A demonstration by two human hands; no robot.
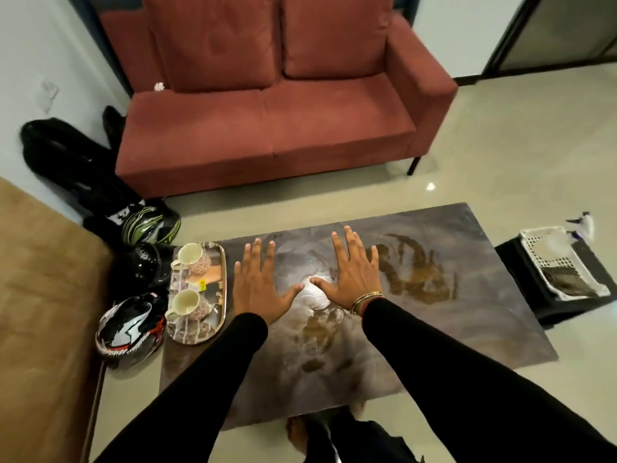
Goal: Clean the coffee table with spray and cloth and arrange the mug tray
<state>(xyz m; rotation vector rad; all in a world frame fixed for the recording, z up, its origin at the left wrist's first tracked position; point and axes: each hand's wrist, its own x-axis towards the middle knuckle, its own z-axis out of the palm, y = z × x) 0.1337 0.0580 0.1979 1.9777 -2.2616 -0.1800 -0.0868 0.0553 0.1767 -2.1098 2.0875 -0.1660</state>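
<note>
The grey marbled coffee table (467, 322) has brown smears across its middle and right. My left hand (258, 284) and my right hand (352, 272) are held flat over the table's middle, fingers spread, holding nothing. At the table's left end lies an oblong mug tray (220, 282) with two patterned mugs, one at the far end (193, 259) and one nearer (188, 304). No spray bottle or cloth is in view.
A red sofa (267, 128) stands beyond the table. Helmets (128, 329) and black bags (66, 155) lie on the floor left of the table. A black stool with a white basket (561, 265) stands to the right. A brown surface (40, 295) fills the left edge.
</note>
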